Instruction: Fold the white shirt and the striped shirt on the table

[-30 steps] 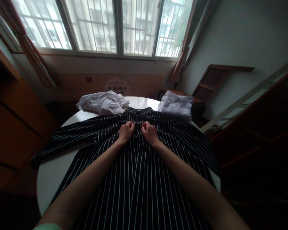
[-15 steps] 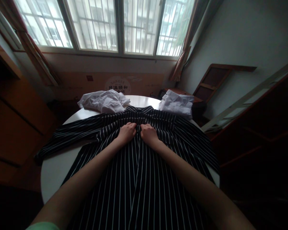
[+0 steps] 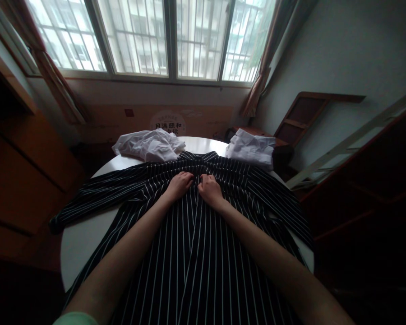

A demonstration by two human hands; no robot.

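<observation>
At the middle of the round white worktop (image 3: pixel 77 239) I see a black striped shirt (image 3: pixel 189 253) spread flat, collar toward the far edge, hem running off the near edge. My left hand (image 3: pixel 178 185) and right hand (image 3: pixel 209 189) sit close together on its chest, just below the collar, fingers curled tight and pinching the cloth along the front. One sleeve stretches to the left edge and hangs over it; the other drapes off the right edge. Bare worktop shows only at the left near side. A crumpled white garment (image 3: pixel 149 145) lies at the far edge, touching the collar, and a folded white garment (image 3: pixel 252 149) sits at the far right edge.
</observation>
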